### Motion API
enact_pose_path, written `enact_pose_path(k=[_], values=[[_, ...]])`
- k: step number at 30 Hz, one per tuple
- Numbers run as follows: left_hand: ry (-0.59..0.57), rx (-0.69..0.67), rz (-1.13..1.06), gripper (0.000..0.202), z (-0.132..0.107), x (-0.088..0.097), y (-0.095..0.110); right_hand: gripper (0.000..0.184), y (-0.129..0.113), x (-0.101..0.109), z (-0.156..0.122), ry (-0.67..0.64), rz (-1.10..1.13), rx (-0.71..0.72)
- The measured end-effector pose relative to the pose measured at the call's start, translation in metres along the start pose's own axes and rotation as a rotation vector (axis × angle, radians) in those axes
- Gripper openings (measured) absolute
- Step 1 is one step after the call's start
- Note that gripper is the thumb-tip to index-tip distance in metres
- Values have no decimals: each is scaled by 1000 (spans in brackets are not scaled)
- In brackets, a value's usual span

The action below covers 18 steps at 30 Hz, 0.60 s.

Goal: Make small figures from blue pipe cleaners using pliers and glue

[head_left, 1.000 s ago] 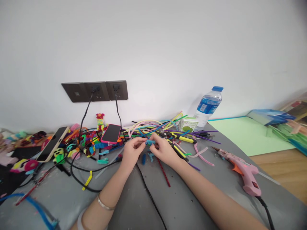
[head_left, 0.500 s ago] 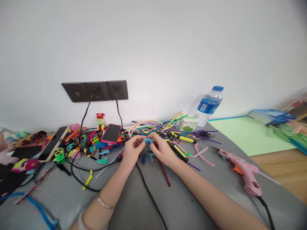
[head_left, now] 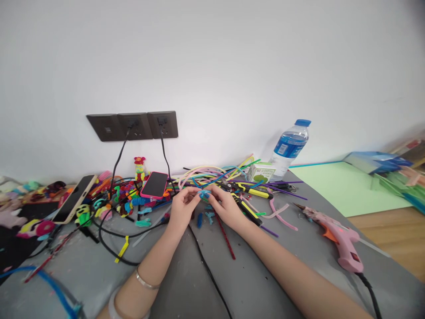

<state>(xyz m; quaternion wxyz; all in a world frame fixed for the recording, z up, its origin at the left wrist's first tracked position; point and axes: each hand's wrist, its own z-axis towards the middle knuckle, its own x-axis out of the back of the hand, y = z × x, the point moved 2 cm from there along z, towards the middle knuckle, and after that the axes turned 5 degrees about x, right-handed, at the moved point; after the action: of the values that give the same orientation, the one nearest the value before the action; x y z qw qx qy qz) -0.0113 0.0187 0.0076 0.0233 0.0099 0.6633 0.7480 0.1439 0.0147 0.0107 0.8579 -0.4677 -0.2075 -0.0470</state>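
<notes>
My left hand (head_left: 182,208) and my right hand (head_left: 226,207) meet over the grey table cover (head_left: 186,283), fingertips pinched together on a small light-blue pipe-cleaner piece (head_left: 203,194). Both hands are closed on it. Just below them lie short blue pieces (head_left: 205,218) and a dark red pipe cleaner (head_left: 226,238). A heap of coloured pipe cleaners (head_left: 212,175) spreads behind the hands. A thin bracelet (head_left: 144,282) sits on my left wrist.
A pink glue gun (head_left: 335,239) with a black cord lies at right. Yellow-handled pliers (head_left: 247,208), a green box (head_left: 260,173) and a water bottle (head_left: 288,148) stand beyond. Pink phone (head_left: 153,184), beige phone (head_left: 73,199), wall sockets (head_left: 133,126), black cables and small twisted figures fill the left.
The light-blue piece has risen slightly and turned between my fingertips. Both hands stay in nearly the same place.
</notes>
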Motion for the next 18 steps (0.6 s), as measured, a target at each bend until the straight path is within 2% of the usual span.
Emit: enact_pose_path(k=[8,18], values=[[12,-21,-33,19,0,1,-5,20,-2,4,1,-10,-15,21],[17,-24,-42,20,0,-1,-5,24,1,-5,-2,-5,141,-45]])
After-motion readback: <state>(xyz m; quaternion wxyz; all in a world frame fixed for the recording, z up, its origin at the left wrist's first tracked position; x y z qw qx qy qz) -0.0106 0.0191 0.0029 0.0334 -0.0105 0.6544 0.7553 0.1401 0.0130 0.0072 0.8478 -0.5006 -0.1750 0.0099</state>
